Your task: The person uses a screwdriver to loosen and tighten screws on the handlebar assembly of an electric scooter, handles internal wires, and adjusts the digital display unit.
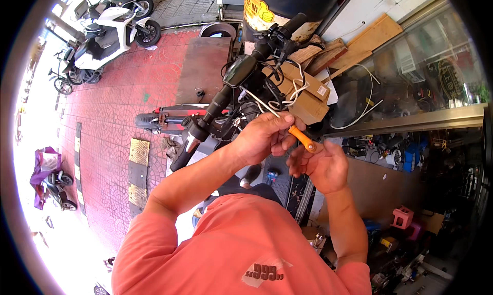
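My left hand (263, 137) is closed, its thumb and fingers pinching a screwdriver with an orange handle (301, 137). A thin pale length runs from that grip up and left toward the handlebar; I cannot tell whether it is the shaft or a cable. Beside the handle's butt end is my right hand (328, 167), fingers loosely curled and apart; whether its thumb touches the handle is unclear. Just beyond my hands stands an electric scooter's handlebar (220, 101) with a dark display (240, 71), black grips and loose cables, some of them white.
Cardboard boxes (306, 101) and wooden planks (367, 38) lie right of the handlebar, near a large black drum (298, 0). At right, a metal-framed glass panel (411, 74) borders a cluttered interior with a pink stool (402, 217). Parked scooters (110, 35) stand far left on red paving.
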Demonstrator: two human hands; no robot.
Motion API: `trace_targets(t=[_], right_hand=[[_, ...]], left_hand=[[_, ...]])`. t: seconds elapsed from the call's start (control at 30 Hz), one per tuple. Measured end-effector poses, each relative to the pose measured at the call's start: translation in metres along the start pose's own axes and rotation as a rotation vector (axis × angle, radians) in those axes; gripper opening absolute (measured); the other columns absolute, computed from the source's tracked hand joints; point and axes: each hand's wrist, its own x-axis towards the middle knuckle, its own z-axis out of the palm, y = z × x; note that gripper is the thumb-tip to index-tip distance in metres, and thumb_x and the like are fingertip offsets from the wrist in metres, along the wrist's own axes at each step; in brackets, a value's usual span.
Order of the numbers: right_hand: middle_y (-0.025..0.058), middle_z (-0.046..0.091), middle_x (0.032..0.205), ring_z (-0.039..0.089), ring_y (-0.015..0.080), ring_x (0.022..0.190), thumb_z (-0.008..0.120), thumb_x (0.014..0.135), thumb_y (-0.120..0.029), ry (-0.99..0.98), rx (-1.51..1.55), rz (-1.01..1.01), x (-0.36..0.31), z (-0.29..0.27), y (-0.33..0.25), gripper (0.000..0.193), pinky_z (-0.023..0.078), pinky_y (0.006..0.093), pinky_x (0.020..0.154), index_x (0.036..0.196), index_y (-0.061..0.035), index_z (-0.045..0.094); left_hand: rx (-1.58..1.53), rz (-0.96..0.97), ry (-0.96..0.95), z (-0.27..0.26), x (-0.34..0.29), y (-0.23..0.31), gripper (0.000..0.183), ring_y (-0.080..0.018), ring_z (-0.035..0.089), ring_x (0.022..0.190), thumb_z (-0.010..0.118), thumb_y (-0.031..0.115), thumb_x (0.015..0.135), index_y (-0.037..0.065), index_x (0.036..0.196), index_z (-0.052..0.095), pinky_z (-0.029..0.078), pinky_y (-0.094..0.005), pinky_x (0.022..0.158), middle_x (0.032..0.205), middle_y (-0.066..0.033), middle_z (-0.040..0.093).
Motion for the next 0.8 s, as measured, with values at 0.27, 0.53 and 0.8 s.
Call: trace_targets(t=[0.27, 0.53, 0.8], right_hand=[[0.0141, 0.074, 0.110, 0.074, 0.0248, 0.089, 0.068, 0.102, -0.029, 0.092, -0.525, -0.001, 0.004, 0.012, -0.017, 0.033, 0.058, 0.0368, 0.074, 0.119, -0.0007, 0.071], [0.0131, 0.074, 0.106, 0.074, 0.0288, 0.090, 0.067, 0.101, -0.036, 0.179, -0.098, 0.091, 0.000, -0.034, 0.010, 0.041, 0.059, 0.0363, 0.075, 0.126, -0.0032, 0.068], [0.0164, 0.072, 0.112, 0.073, 0.0326, 0.088, 0.070, 0.099, -0.017, 0.239, -1.507, -0.760, -0.001, 0.028, -0.017, 0.032, 0.057, 0.0425, 0.078, 0.125, 0.0021, 0.070]], left_hand=[[0.108, -0.050, 0.058, 0.000, -0.003, 0.002, 0.043, -0.0095, 0.036, 0.053, 0.056, 0.042, 0.112, 0.002, 0.118, 0.071, 0.028, -0.0264, 0.051, 0.067, -0.0021, 0.052], [0.067, -0.034, 0.020, -0.001, -0.003, 0.003, 0.045, -0.0105, 0.039, 0.054, 0.061, 0.045, 0.109, 0.003, 0.120, 0.070, 0.029, -0.0274, 0.052, 0.067, -0.0024, 0.054], [0.031, -0.016, 0.021, 0.001, -0.007, 0.003, 0.046, -0.0109, 0.044, 0.052, 0.061, 0.046, 0.110, 0.002, 0.116, 0.071, 0.033, -0.0265, 0.051, 0.065, -0.0026, 0.055]])
